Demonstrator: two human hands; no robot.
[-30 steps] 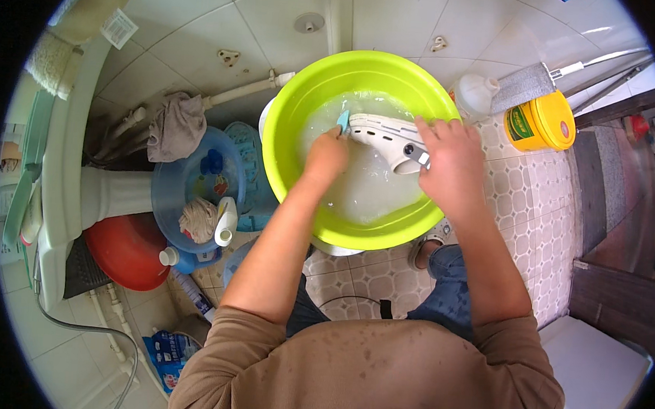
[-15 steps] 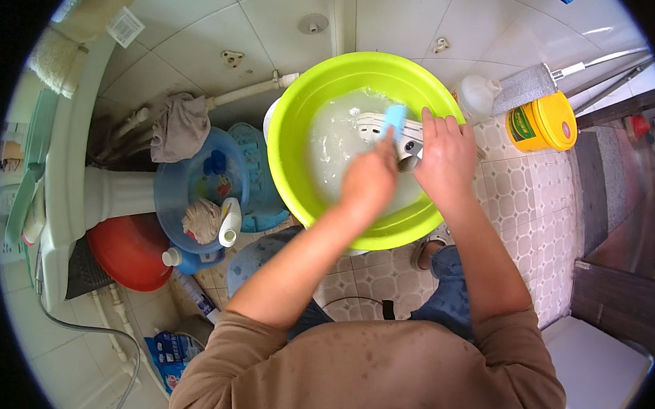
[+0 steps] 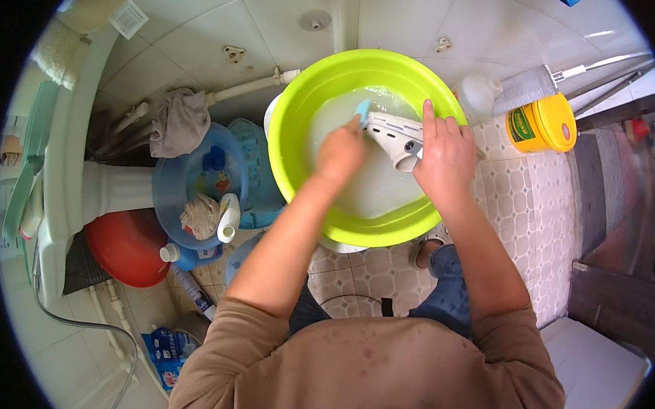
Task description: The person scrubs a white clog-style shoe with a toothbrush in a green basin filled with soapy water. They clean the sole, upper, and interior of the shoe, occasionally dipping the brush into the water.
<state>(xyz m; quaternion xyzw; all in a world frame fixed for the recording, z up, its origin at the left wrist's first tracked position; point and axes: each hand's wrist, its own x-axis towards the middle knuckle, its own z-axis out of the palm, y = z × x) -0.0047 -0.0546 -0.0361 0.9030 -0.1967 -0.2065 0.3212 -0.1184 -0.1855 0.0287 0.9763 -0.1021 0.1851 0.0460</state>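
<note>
A white clog with a row of small holes and a dark rivet lies on its side, held over cloudy water in a large lime-green basin. My right hand grips one end of it near the basin's right side, index finger stretched out along it. In my left hand, closed and slightly blurred, is a light blue brush. The brush is up against the clog's left end, by the sole edge. My left fingers cover most of its handle.
Left of the basin stands a blue tub with cloth and a white bottle, beside a red basin. A grey rag hangs above. A yellow bucket and a translucent jug stand at the right.
My left hand and the brush have moved left along the clog, from its middle to its left end. My right hand stays in nearly the same place.
</note>
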